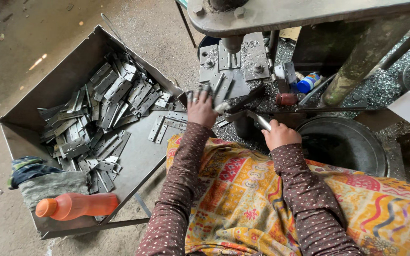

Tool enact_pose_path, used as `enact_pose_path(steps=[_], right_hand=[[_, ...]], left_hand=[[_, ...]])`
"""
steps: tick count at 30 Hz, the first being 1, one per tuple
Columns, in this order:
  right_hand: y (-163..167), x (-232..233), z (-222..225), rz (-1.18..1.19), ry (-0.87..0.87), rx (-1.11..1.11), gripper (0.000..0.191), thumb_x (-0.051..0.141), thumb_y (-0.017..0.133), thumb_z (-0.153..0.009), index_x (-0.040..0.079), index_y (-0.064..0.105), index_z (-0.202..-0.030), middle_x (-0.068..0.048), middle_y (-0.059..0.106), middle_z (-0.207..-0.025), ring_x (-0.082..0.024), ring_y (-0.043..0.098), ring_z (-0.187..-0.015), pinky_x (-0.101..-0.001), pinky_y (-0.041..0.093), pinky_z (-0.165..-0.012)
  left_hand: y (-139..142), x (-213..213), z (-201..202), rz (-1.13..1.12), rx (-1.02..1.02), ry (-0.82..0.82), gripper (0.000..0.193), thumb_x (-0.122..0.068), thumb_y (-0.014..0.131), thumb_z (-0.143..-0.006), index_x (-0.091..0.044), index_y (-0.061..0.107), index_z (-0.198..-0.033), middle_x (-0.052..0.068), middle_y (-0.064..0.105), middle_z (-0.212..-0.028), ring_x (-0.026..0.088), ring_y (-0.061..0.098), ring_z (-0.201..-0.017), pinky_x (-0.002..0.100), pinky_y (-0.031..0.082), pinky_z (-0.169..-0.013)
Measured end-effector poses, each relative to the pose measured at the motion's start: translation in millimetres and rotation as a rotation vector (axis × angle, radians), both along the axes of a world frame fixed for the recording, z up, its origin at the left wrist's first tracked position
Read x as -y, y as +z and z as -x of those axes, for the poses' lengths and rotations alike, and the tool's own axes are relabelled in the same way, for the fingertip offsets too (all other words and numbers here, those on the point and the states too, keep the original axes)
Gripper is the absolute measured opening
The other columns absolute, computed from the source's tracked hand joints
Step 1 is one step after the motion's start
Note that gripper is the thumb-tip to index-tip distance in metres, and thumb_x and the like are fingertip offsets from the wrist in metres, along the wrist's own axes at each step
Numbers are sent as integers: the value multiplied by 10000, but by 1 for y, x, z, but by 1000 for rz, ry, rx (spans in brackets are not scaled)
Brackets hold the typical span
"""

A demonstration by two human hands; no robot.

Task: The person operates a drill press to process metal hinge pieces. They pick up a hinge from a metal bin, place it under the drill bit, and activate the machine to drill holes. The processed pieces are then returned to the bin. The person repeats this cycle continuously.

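Note:
My left hand (200, 110) grips a small stack of flat metal hinge plates (213, 89) just in front of the press bed (228, 64). My right hand (280, 135) is closed around a metal lever handle (255, 118) that runs toward the press. Both sleeves are brown with dots, and a bright patterned cloth (252, 199) covers my lap. A large metal tray (48, 85) at my left holds a heap of several perforated hinge plates (100, 118).
An orange bottle (77, 206) and a folded rag (48, 185) lie at the tray's near end. A dark round pan (342, 142) sits to my right. A blue-capped container (308, 83), metal shavings and a thick press column (357, 61) crowd the machine base.

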State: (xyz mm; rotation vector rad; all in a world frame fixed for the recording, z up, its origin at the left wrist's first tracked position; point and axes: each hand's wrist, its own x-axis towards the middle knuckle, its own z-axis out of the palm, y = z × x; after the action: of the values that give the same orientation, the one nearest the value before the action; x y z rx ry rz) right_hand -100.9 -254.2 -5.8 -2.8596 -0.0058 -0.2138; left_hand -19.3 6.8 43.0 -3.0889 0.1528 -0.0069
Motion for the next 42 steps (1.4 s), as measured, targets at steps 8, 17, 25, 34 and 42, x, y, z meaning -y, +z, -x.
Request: enact_pose_path(steps=[8,17,25,34,42], right_hand=[[5,4,1,38,10,-21,339,438,740,-858,136,626,-958,-86,709,-783,-330,717,-685,-467,570,-591],[20,5,7,100,14,-171,410,426,755,-843,136,583,-1076,-118,714,-900,-337,724,-762,-468,577,-627],[-26,1,4,134,-151,-932,870,414,714,-908,215,146,-1537,-240,401,-1433,-407,519,-1261,-512,495,-962],[-31,15,2,153,-40,-713,725,484,747,-867,110,416,-1392,-206,652,-1209,-382,676,-1149,-503,553,-936],[-7,4,5,167,-113,-712,725,515,773,-830,149,414,-1344,-208,576,-1257,-384,665,-1119,-485,556,-895]], left_hand=[[0,63,-8,87,54,-83,509,-499,426,-1044,-102,584,-1321,79,375,-1625,275,297,-1524,528,159,-1253],[0,73,-24,217,75,-16,592,-505,370,-1023,-84,545,-1401,77,428,-1557,307,350,-1459,590,210,-1183],[-8,65,-29,171,142,-50,471,-404,455,-955,-94,620,-1269,100,462,-1509,332,368,-1419,599,250,-1125],[0,69,-30,201,51,-27,418,-370,449,-1019,-57,640,-1217,124,438,-1514,322,371,-1423,589,190,-1177],[-15,79,-80,88,24,17,309,-161,508,-980,-87,635,-1252,90,418,-1537,298,360,-1444,589,162,-1210]])
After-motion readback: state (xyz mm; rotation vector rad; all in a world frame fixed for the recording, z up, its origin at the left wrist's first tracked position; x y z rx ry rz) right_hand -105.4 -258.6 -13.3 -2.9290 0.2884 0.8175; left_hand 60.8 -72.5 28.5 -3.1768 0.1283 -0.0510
